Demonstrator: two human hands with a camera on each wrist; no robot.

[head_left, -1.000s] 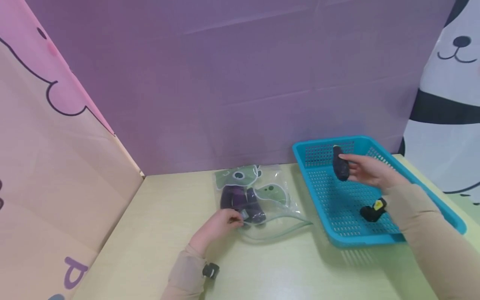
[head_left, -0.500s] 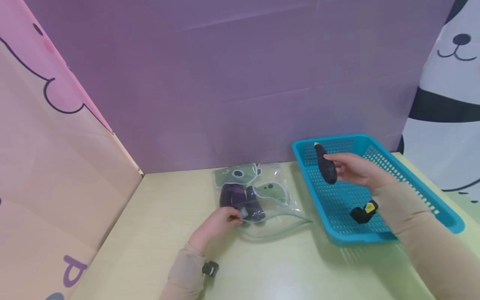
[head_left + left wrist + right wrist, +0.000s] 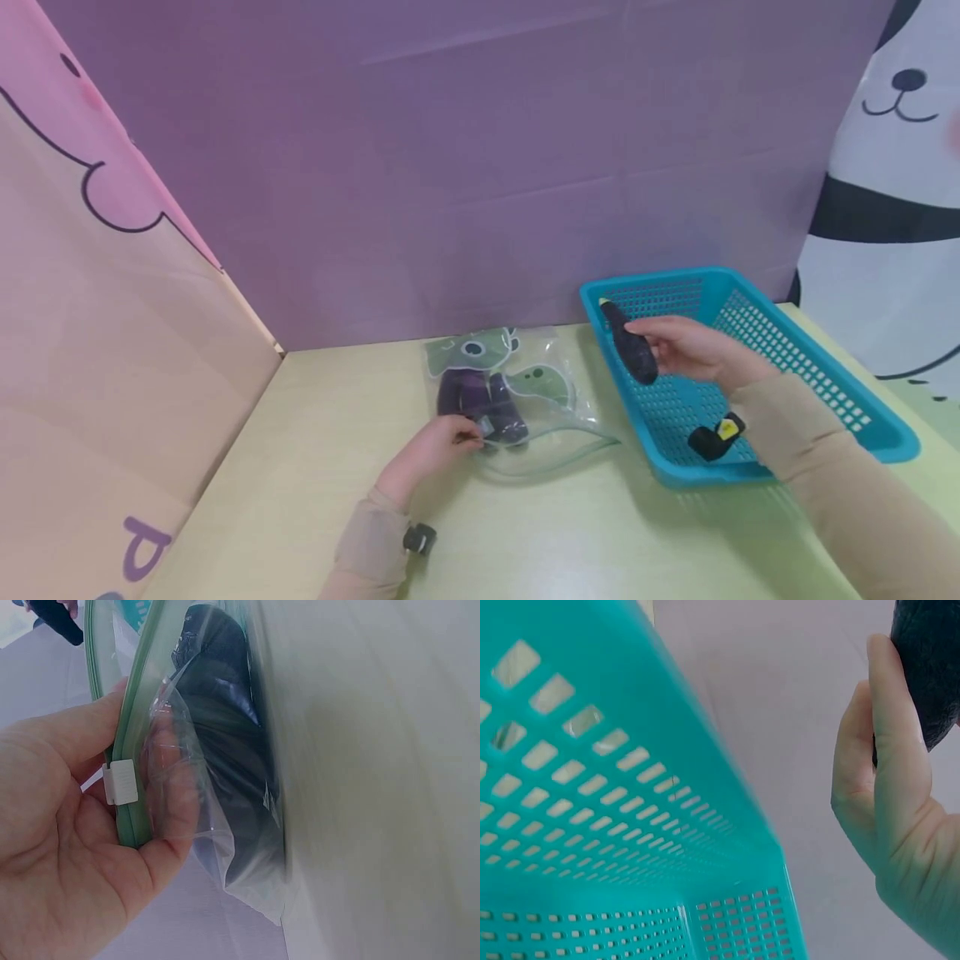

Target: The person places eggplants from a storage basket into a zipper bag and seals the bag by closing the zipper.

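Note:
My right hand [image 3: 686,350] holds a dark purple elongated object [image 3: 630,348] with a yellow tip above the left part of the turquoise basket [image 3: 825,375]; in the right wrist view its fingers [image 3: 896,750] curl round the dark object [image 3: 930,667]. My left hand [image 3: 435,446] pinches the green zip edge of a clear plastic bag [image 3: 540,400] lying on the table. The bag holds dark purple pieces [image 3: 480,400] and has a green cartoon print. The left wrist view shows my thumb and fingers [image 3: 161,795] on the bag's zip strip [image 3: 127,802], with the dark contents [image 3: 225,727] inside.
A small black and yellow object [image 3: 714,436] lies in the basket. The yellow-green table [image 3: 315,467] is bounded by a purple back wall [image 3: 480,167], a pink panel [image 3: 97,333] at left and a panda-print panel [image 3: 892,208] at right.
My right hand has carried the dark purple object leftward and tilted it, now over the basket's left rim. The left hand has kept its pinch on the bag.

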